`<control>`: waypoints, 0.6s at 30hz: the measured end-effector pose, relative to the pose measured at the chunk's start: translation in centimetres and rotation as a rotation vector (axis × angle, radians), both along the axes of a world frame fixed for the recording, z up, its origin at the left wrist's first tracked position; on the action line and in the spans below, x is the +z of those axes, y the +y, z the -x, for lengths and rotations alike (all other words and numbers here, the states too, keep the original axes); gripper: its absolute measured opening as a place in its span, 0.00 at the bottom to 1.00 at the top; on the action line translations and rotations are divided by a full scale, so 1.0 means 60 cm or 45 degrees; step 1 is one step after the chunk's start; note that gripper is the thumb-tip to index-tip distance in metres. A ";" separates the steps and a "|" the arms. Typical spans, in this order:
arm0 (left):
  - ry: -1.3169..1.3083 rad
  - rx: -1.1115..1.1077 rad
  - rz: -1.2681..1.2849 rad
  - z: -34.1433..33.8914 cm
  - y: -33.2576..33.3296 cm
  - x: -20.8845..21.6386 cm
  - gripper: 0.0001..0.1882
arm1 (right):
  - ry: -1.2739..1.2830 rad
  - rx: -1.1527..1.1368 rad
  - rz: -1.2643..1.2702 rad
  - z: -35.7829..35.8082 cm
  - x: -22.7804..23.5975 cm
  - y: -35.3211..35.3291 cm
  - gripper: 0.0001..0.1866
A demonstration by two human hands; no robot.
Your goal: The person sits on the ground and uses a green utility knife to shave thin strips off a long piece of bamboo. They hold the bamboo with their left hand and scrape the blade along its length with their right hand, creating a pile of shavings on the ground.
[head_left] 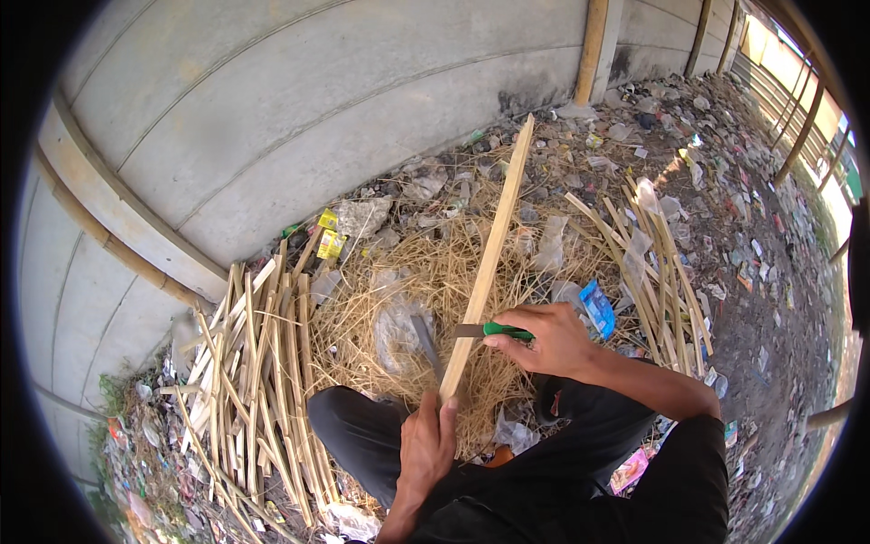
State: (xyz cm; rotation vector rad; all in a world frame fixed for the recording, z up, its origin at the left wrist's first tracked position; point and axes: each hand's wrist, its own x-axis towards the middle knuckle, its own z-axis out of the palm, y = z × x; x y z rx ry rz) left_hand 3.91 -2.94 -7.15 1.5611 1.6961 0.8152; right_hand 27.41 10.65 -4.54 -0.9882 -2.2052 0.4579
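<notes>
My left hand [428, 442] is closed around the near end of a long, pale split-bamboo strip [497, 238]. The strip slants away from me, its far tip pointing toward the wall. In my right hand [555, 339] is a knife [508, 332] with a green handle, and its short dark blade lies across the strip a little above my left hand. A second, longer grey blade [426, 343] shows just left of the strip; what it belongs to is hidden. Thin shavings [372, 304] cover the ground under the strip, between and beyond my bent knees.
A large pile of bamboo strips [258, 399] lies to my left, a smaller bundle [666, 272] to my right. A grey concrete wall [362, 100] with upright posts [591, 53] runs behind. Litter is strewn over the ground, including a blue packet [597, 308] and yellow packets [330, 243].
</notes>
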 end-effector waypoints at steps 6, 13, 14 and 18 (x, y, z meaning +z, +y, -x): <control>-0.025 0.018 0.006 -0.002 -0.001 0.016 0.17 | 0.024 -0.060 -0.048 -0.010 0.004 0.015 0.16; 0.031 -0.005 -0.010 0.013 -0.014 -0.002 0.17 | 0.017 -0.084 -0.035 -0.017 -0.001 0.032 0.16; 0.036 -0.003 -0.019 0.014 -0.014 -0.004 0.16 | 0.036 -0.089 -0.062 -0.017 -0.005 0.035 0.15; 0.027 -0.006 -0.029 0.018 -0.016 -0.006 0.16 | 0.100 -0.129 -0.145 -0.019 -0.008 0.044 0.15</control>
